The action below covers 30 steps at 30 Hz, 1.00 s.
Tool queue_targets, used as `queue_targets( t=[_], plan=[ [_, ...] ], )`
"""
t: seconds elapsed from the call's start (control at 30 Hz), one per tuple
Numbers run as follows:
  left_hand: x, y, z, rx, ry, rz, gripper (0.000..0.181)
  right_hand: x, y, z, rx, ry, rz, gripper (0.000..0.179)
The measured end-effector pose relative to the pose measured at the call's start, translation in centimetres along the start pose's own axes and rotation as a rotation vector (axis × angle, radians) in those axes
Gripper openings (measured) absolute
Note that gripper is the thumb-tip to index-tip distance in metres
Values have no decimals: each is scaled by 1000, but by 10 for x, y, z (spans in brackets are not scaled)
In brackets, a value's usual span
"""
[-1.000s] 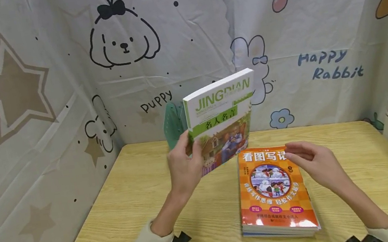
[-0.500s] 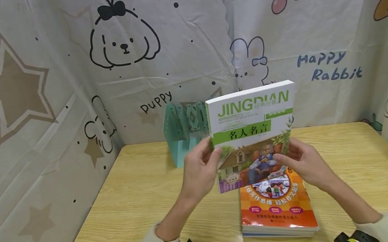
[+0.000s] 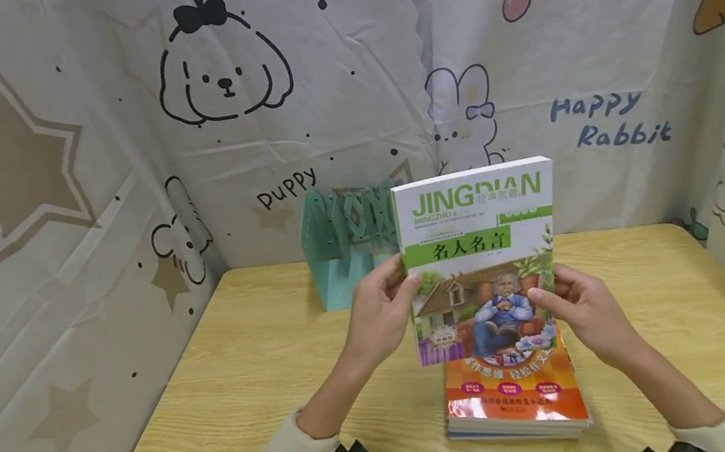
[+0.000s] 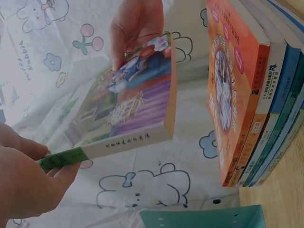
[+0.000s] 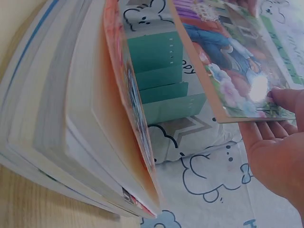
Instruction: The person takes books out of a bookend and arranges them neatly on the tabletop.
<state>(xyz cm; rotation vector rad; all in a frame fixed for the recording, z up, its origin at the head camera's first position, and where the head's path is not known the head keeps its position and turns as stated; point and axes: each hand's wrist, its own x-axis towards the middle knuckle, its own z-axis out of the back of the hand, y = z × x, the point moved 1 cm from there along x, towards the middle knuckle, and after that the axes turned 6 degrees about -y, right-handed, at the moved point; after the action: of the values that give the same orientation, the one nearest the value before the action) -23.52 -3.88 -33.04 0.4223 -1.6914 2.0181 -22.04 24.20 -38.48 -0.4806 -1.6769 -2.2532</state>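
Note:
A white and green paperback book (image 3: 481,263) is held up, cover facing the head camera, above a stack of books. My left hand (image 3: 379,313) grips its spine side, thumb on the cover; in the left wrist view the fingers pinch the green part of the spine (image 4: 64,157). My right hand (image 3: 589,309) pinches the opposite edge, thumb on the front and fingers behind. Under it lies the stack, topped by an orange book (image 3: 515,398), its upper part hidden by the held book. Several spines (image 4: 270,95) show below the orange cover in the left wrist view.
A teal expanding bookend rack (image 3: 352,251) stands at the back of the wooden table (image 3: 252,383), partly hidden behind the held book. A printed cloth curtain (image 3: 322,52) closes off the back and both sides.
The left hand has brought the book rightward from near the rack to above the stack. The right hand, earlier at the orange book, has taken hold of the book's right edge.

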Motion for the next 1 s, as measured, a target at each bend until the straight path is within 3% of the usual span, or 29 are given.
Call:
queue_targets(
  t=[0.2, 0.33, 0.47, 0.63, 0.77, 0.9, 1.0],
  plan=[
    [3, 8, -3, 13, 29, 98, 29, -6, -3, 5, 34, -16, -15, 12],
    [3, 16, -6, 8, 51, 157, 21, -13, -7, 6, 130, -6, -52, 2],
    [3, 22, -9, 10, 92, 196, 14, -21, -13, 8, 219, 0, -81, 12],
    [3, 26, -6, 23, 100, 229, 33, -28, -19, 12, 329, 33, -122, 22],
    [5, 32, -1, 19, 67, 188, 34, -32, -24, 17, 380, 55, -146, 30],
    [6, 36, 4, 20, 19, 114, 30, -39, -28, 21, 364, 62, -170, 25],
    [5, 39, 7, 18, -2, 97, 30, -43, -30, 22, 348, 63, -202, 23]
  ],
)
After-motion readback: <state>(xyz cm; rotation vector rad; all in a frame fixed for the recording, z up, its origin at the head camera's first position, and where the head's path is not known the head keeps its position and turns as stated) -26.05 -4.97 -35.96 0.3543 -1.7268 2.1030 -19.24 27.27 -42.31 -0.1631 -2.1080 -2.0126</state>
